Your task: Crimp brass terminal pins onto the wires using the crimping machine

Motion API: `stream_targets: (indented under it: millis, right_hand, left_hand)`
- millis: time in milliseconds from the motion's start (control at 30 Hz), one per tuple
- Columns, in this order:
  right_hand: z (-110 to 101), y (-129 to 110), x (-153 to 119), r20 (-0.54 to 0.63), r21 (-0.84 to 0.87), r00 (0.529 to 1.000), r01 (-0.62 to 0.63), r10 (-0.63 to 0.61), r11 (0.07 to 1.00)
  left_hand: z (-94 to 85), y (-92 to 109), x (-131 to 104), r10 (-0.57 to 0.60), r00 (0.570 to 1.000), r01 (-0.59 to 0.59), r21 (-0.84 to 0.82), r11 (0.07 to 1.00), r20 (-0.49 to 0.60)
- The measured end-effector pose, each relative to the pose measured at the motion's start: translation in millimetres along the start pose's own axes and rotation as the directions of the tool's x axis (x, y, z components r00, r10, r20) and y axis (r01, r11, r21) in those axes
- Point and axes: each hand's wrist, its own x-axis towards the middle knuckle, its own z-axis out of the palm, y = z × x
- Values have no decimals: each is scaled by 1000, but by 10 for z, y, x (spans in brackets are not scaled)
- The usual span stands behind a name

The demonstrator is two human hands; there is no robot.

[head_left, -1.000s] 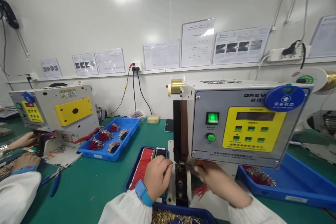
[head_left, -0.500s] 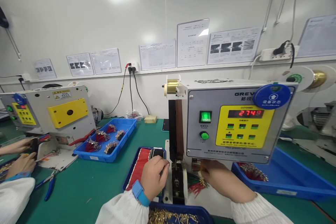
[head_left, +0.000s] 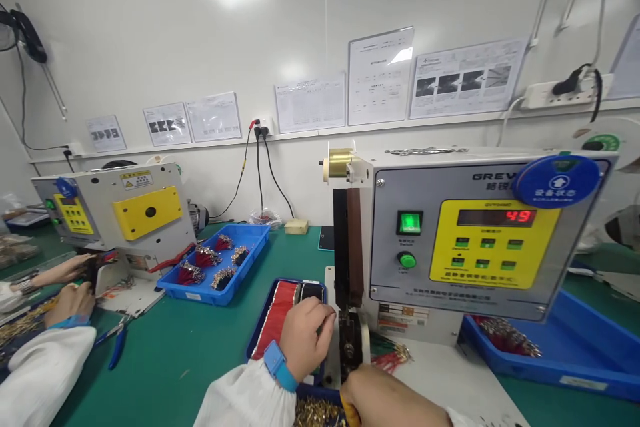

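My left hand (head_left: 307, 340) is beside the left side of the crimping machine's (head_left: 450, 240) black die head (head_left: 351, 340). Its thumb and fingers are pinched together, and what they hold, if anything, is hidden. A blue band is on that wrist. Under this hand lies a dark blue tray with red wire bundles (head_left: 277, 317) and black ones (head_left: 313, 291). My right hand (head_left: 390, 395) is low in front of the die head, over a blue tray of brass-coloured terminals (head_left: 317, 411). An orange cover shows at its fingers, which are mostly hidden. Red and green wires with metal ends (head_left: 393, 355) lie on the machine's base.
Left of centre stands a blue tray (head_left: 250, 267) with several wire bundles. Another blue tray (head_left: 585, 347) is at right. A co-worker's hands (head_left: 73, 300) work at a second machine (head_left: 145, 213), with blue-handled pliers (head_left: 117, 347) nearby.
My right hand has moved left and toward me, from beside the wires to in front of the die head. My left hand keeps its pose. The display went from 2749 to 49.
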Motion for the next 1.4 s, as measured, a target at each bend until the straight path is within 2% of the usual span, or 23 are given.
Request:
stream_targets:
  millis: [167,333,500,667,867,967,1067,1200,1333,1400]
  right_hand:
    - [-30,61,30,24,45,996,85,-86,995]
    - [-36,85,45,13,126,992,121,-124,985]
    - [17,102,81,54,155,985,156,-166,976]
    - [-58,85,78,91,126,990,94,-105,988]
    - [-242,96,57,199,239,974,64,-113,969]
    - [-269,127,44,202,257,973,60,-114,965]
    - [-271,153,41,169,285,972,110,-162,952]
    - [-274,182,52,167,375,965,128,-203,918]
    - [-266,220,48,182,503,964,76,-191,861]
    - [-256,232,40,226,557,957,25,-180,830]
  left_hand:
    - [0,4,-3,4,1000,-4,13,1000,-7]
    - [-1,0,-3,1,1000,-1,31,1000,-10]
    - [1,-3,-4,5,1000,-5,28,1000,-3]
    - [8,-20,-8,-4,1000,3,20,1000,12]
    - [10,-42,-7,15,1000,-15,6,1000,10]
    - [6,-33,-8,11,1000,-11,24,1000,6]
    - [5,-26,-6,6,1000,-7,28,1000,8]
    - [10,-25,-6,6,1000,-6,22,1000,7]
    - [14,-18,-14,-2,1000,2,24,1000,5]
    - [16,-14,-19,0,1000,0,29,1000,10]
